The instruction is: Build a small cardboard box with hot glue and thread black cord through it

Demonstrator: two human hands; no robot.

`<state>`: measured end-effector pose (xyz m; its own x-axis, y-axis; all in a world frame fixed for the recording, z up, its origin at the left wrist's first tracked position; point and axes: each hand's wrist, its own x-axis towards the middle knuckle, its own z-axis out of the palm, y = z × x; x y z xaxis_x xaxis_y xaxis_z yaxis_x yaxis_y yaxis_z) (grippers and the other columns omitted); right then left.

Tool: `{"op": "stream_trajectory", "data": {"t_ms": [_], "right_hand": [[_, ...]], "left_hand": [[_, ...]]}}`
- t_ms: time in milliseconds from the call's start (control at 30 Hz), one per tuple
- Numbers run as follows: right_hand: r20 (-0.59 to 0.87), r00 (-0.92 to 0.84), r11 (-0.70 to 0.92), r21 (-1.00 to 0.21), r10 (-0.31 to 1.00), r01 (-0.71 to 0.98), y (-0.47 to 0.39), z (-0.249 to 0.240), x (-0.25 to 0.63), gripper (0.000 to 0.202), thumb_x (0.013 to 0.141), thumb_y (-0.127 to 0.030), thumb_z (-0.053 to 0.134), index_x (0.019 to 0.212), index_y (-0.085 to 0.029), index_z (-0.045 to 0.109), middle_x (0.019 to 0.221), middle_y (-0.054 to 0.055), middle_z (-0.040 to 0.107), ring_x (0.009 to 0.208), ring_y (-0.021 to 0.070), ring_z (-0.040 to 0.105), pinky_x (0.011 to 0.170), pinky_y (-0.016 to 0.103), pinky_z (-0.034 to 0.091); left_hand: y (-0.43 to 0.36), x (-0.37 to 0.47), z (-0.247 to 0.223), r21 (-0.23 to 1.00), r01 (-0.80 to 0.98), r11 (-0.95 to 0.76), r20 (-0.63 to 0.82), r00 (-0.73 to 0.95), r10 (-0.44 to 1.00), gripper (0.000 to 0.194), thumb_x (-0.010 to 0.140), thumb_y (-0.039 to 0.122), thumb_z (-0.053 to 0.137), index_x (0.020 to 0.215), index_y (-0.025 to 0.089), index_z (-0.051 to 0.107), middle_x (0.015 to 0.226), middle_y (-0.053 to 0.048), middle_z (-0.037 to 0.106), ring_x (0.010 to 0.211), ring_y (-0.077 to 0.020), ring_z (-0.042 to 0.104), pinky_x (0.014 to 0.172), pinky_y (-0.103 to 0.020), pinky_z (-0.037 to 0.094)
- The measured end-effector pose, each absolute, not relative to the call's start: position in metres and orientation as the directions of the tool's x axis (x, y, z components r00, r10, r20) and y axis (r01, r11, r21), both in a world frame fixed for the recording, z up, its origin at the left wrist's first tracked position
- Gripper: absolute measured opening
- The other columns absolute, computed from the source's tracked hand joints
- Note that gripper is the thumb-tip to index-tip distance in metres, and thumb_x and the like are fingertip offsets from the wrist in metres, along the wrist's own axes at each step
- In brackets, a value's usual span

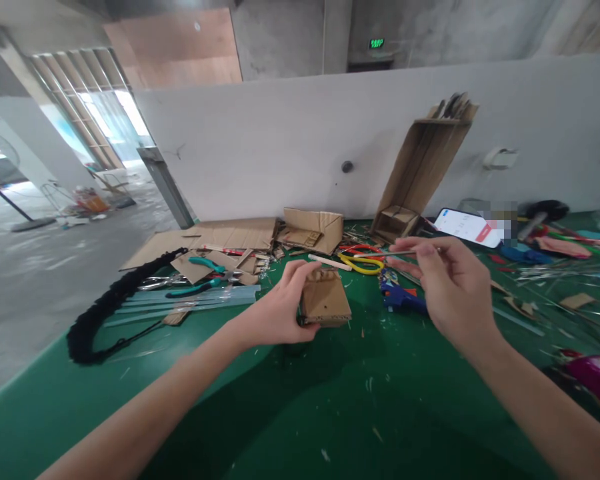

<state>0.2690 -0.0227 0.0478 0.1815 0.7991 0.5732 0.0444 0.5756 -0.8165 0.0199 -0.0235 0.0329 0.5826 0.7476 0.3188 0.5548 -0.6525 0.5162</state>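
A small cardboard box (pixel 326 300) with a dark hole in its upper face is gripped at its left side by my left hand (pixel 285 303). The fingers bend over its far edge and the thumb lies at the near edge. My right hand (pixel 447 280) pinches a thin stick (pixel 380 254), pale at its left tip, which points left above the table, beyond the box. Whether the stick is wood or metal I cannot tell. Below and left of that hand lies a blue glue gun (pixel 403 299). Yellow-handled scissors (pixel 363 263) lie behind the box, near a pale pink rod (pixel 330 263).
Teal-handled pliers (pixel 195 288), pale blue strips (pixel 190 305) and a fuzzy black band (pixel 105 313) lie at left. Cardboard pieces (pixel 240 233) line the wall. A tall cardboard holder (pixel 425 160) leans there. A phone (pixel 467 227) and a magenta tool (pixel 595 380) are at right.
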Motion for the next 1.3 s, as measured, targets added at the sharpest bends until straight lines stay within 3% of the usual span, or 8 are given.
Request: {"op": "stream_trajectory", "data": {"t_ms": [100,167,267,333,433,700,900,1300], "right_hand": [[0.495,0.070,0.500,-0.858,0.866,-0.117,-0.028,0.058,0.249,0.017,0.088,-0.039,0.055,0.081,-0.025,0.060,0.081,0.001,0.065,0.080,0.0158,0.063,0.078,0.037,0.054],[0.407,-0.011,0.385,-0.872,0.913,-0.301,-0.031,0.065,0.235,0.016,0.088,-0.040,0.055,0.081,-0.025,0.056,0.064,-0.003,0.055,0.060,0.0109,0.056,0.061,0.029,0.052],[0.282,-0.099,0.199,-0.846,0.954,-0.495,-0.031,0.074,0.217,0.022,0.084,-0.041,0.059,0.072,-0.023,0.052,0.053,-0.008,0.033,0.042,0.0057,0.028,0.037,0.017,0.030],[0.240,-0.176,0.101,-0.817,0.955,-0.568,-0.028,0.076,0.207,0.036,0.081,-0.046,0.061,0.061,-0.021,0.044,0.050,-0.009,0.023,0.041,0.0056,0.016,0.035,0.018,0.016],[0.218,-0.285,-0.010,-0.777,0.933,-0.630,-0.021,0.073,0.194,0.051,0.080,-0.054,0.056,0.051,-0.021,0.030,0.045,-0.009,0.016,0.039,0.0059,0.010,0.035,0.020,0.010],[0.202,-0.396,-0.055,-0.833,0.896,-0.550,-0.016,0.049,0.175,0.046,0.081,-0.043,0.051,0.047,-0.022,0.030,0.038,-0.010,0.020,0.033,0.0046,0.012,0.032,0.020,0.009],[0.242,-0.407,-0.014,-0.846,0.881,-0.533,-0.017,0.049,0.175,0.038,0.078,-0.032,0.044,0.045,-0.022,0.028,0.037,-0.010,0.021,0.033,0.0046,0.014,0.032,0.019,0.011],[0.183,-0.409,-0.015,-0.900,0.894,-0.436,-0.016,0.048,0.172,0.038,0.085,-0.029,0.038,0.049,-0.022,0.028,0.038,-0.010,0.022,0.034,0.0051,0.013,0.032,0.018,0.010]], "left_hand": [[-0.025,0.023,0.024,0.609,0.500,-0.616,0.244,0.621,0.745,0.091,0.066,0.029,0.071,0.141,0.025,0.021,0.134,-0.014,0.033,0.118,-0.0299,0.048,0.096,-0.044,0.047],[-0.024,0.025,0.018,0.647,0.479,-0.593,0.245,0.606,0.757,0.091,0.065,0.036,0.074,0.140,0.023,0.024,0.133,-0.014,0.034,0.123,-0.0313,0.043,0.101,-0.047,0.042],[-0.023,0.032,0.009,0.692,0.473,-0.545,0.278,0.522,0.806,0.083,0.068,0.045,0.072,0.135,0.020,0.029,0.132,-0.015,0.034,0.128,-0.0313,0.037,0.107,-0.049,0.034],[-0.024,0.036,0.004,0.707,0.473,-0.525,0.298,0.475,0.828,0.078,0.072,0.046,0.069,0.134,0.019,0.031,0.130,-0.015,0.036,0.126,-0.0293,0.038,0.107,-0.048,0.034],[-0.025,0.040,0.001,0.697,0.463,-0.549,0.335,0.467,0.819,0.071,0.074,0.046,0.067,0.131,0.019,0.035,0.124,-0.013,0.041,0.122,-0.0268,0.040,0.105,-0.046,0.035],[-0.026,0.040,-0.001,0.654,0.460,-0.601,0.400,0.464,0.790,0.060,0.074,0.038,0.068,0.126,0.022,0.042,0.115,-0.009,0.044,0.113,-0.0258,0.043,0.102,-0.045,0.039],[-0.026,0.041,-0.001,0.631,0.468,-0.619,0.404,0.482,0.777,0.056,0.077,0.044,0.065,0.124,0.021,0.046,0.111,-0.009,0.045,0.113,-0.0266,0.043,0.101,-0.044,0.040],[-0.025,0.038,-0.001,0.588,0.490,-0.644,0.411,0.504,0.759,0.053,0.076,0.045,0.065,0.120,0.020,0.047,0.121,-0.011,0.044,0.121,-0.0284,0.041,0.106,-0.045,0.037]]}}
